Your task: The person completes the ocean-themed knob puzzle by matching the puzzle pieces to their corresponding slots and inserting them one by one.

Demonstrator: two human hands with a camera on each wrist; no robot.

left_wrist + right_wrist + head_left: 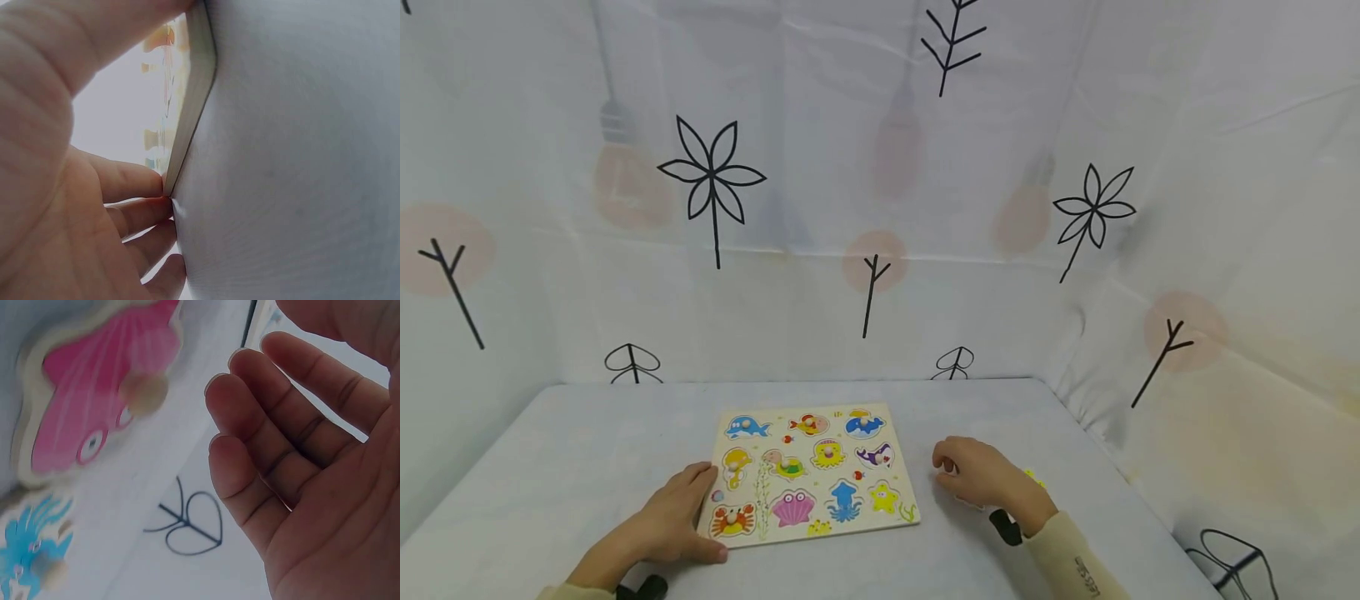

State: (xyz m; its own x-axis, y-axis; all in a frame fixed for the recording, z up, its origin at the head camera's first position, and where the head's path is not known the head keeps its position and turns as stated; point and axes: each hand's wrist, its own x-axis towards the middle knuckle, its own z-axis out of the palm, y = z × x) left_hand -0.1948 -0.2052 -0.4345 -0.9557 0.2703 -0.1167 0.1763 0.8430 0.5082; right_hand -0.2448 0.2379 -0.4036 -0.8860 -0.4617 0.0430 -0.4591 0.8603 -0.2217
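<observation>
A wooden peg puzzle board (767, 533) with colourful sea animals lies on the white table. At its near left corner, my left hand (679, 517) holds it, fingers (134, 181) against the left edge and thumb along the near edge. My right hand (981, 477) hovers to the right of the board, fingers loosely bent, holding nothing. Beside this hand, in the right wrist view, are a pink shell piece (69, 425) and a blue squid piece (34, 531), each with a wooden knob. Part of a yellow piece (1034, 477) shows behind the right wrist; the rest is hidden.
On the board, the crab (732, 520) and turtle (785, 464) carry knobs, while the pictured shell (793, 507), squid (844, 500) and star (884, 497) show none. A white patterned cloth (820, 317) hangs behind the table (602, 450).
</observation>
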